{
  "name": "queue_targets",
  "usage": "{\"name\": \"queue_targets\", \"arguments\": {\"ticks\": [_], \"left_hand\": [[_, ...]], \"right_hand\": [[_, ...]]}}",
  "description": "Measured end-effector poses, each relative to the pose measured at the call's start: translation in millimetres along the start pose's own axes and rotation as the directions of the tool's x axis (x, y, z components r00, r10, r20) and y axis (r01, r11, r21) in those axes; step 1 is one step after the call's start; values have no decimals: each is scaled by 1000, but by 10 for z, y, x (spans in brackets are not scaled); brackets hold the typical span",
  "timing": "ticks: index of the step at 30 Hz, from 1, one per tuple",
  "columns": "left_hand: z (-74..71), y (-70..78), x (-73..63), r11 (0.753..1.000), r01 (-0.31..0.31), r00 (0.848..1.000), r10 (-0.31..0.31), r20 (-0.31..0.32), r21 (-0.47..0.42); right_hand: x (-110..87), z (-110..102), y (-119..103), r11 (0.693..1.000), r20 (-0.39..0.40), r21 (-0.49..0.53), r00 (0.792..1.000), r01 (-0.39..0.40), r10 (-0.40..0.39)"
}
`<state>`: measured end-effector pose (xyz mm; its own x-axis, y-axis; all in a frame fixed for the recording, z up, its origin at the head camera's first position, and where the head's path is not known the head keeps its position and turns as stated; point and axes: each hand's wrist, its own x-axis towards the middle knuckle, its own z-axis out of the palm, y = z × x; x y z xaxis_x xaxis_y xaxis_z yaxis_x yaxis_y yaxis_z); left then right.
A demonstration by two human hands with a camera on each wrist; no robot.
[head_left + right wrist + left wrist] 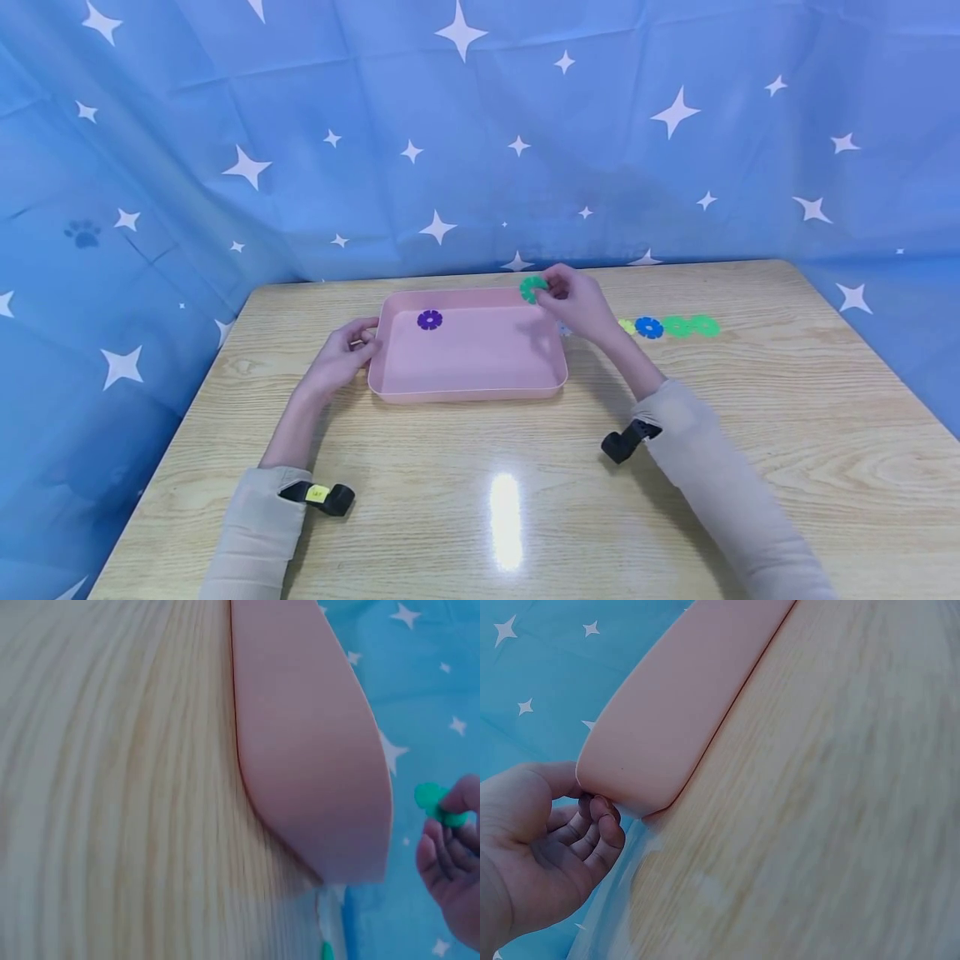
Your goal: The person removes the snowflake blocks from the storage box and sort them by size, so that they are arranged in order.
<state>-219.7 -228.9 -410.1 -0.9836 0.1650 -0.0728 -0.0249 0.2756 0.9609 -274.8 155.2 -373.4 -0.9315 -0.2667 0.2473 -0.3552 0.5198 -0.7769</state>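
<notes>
A shallow pink tray (468,354) lies on the table with a purple notched plastic disc (430,320) inside, toward its back left. My left hand (343,358) grips the tray's left edge, thumb and fingers at the rim; in the left wrist view the hand (544,840) has its fingers curled by the tray's corner. Above the tray's back right part, my right hand (579,302) pinches a green notched disc (532,289). The right wrist view also shows this green disc (429,796) between thumb and fingers, with part of the hand (457,862) cut off.
Right of the tray runs a row of flat notched discs: a pale one (565,330) partly hidden by the right arm, a yellow one (627,326), a blue one (648,327) and two green ones (677,327). Behind the wooden table (420,483) hangs a blue star-patterned curtain (360,192).
</notes>
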Motion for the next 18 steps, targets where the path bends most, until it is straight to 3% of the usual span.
{"name": "queue_targets", "arguments": {"ticks": [9,18], "left_hand": [[-2,4,0,1000,1,1000,-1,-6,1],[4,3,-3,1000,5,1000,-5,-11,14]], "right_hand": [[-142,-279,196,996,-13,37,997,-79,79],[-328,-629,510,997,-75,-23,995,-71,69]]}}
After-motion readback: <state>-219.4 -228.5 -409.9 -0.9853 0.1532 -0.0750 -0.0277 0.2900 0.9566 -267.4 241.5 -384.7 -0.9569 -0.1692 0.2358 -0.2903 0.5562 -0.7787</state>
